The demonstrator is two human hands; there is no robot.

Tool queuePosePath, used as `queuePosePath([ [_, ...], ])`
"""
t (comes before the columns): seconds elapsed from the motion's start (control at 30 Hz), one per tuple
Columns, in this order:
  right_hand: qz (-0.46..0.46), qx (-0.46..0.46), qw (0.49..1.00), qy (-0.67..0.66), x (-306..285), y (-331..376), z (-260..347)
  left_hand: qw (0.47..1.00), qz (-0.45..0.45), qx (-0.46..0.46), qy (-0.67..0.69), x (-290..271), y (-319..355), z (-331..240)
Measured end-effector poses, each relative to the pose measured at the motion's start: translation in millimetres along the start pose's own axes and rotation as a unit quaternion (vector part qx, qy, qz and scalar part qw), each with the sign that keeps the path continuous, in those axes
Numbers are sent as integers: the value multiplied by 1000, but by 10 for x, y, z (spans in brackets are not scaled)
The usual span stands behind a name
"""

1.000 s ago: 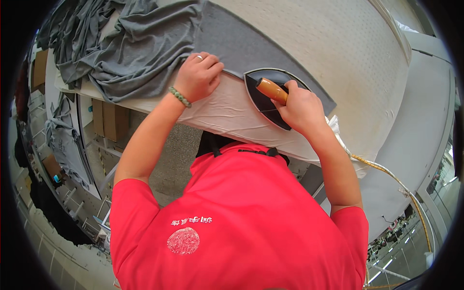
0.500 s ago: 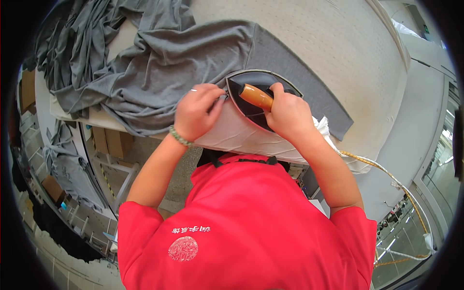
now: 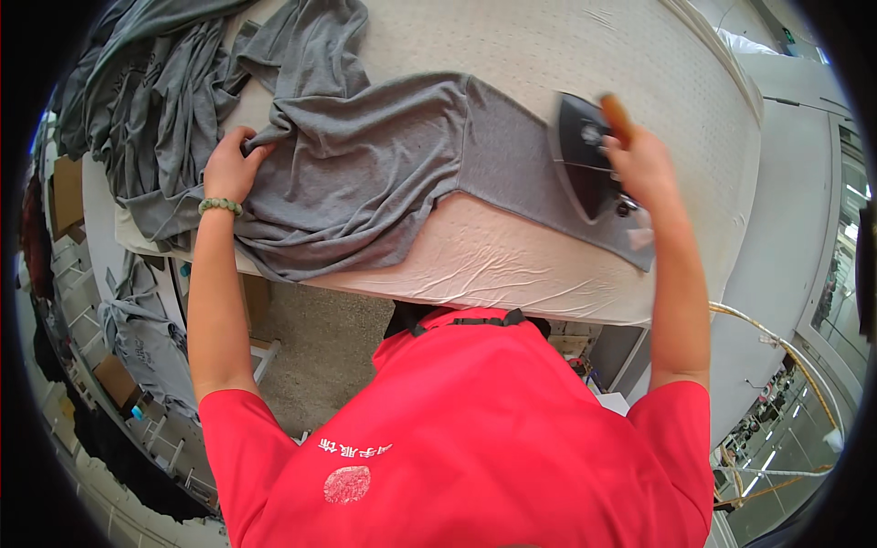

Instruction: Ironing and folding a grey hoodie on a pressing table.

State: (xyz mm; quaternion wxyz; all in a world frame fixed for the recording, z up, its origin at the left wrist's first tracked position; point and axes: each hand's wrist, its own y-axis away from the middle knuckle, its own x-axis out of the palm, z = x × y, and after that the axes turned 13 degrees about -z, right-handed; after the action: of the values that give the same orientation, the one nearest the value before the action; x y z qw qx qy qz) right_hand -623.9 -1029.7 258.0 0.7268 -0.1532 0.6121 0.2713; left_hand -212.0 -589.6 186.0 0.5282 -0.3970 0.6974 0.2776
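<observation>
Right hand [image 3: 644, 169] is clamped around the brown handle of a dark iron [image 3: 583, 164], which sits flat on the smoothed end of a grey garment [image 3: 384, 173] near the right edge of the padded surface [image 3: 566, 55]. Left hand [image 3: 233, 169], with a green bead bracelet [image 3: 220, 206] at the wrist, has its fingers closed on a bunched fold of the same garment at the left side of the surface, well apart from the iron. More grey cloth [image 3: 137, 91] lies heaped at the far left. The person wears a red shirt [image 3: 475, 438], and a cord [image 3: 776, 347] hangs at lower right, beside the surface
</observation>
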Motion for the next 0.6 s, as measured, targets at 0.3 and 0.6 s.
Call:
queuePosePath([
  [0.3,-85,234,962,113,-406,-273,-2303,990,-84,66,94,-412,84,-511],
  [0.6,-104,-71,978,-166,1051,527,-522,910,-133,26,392,-1893,233,-2134],
])
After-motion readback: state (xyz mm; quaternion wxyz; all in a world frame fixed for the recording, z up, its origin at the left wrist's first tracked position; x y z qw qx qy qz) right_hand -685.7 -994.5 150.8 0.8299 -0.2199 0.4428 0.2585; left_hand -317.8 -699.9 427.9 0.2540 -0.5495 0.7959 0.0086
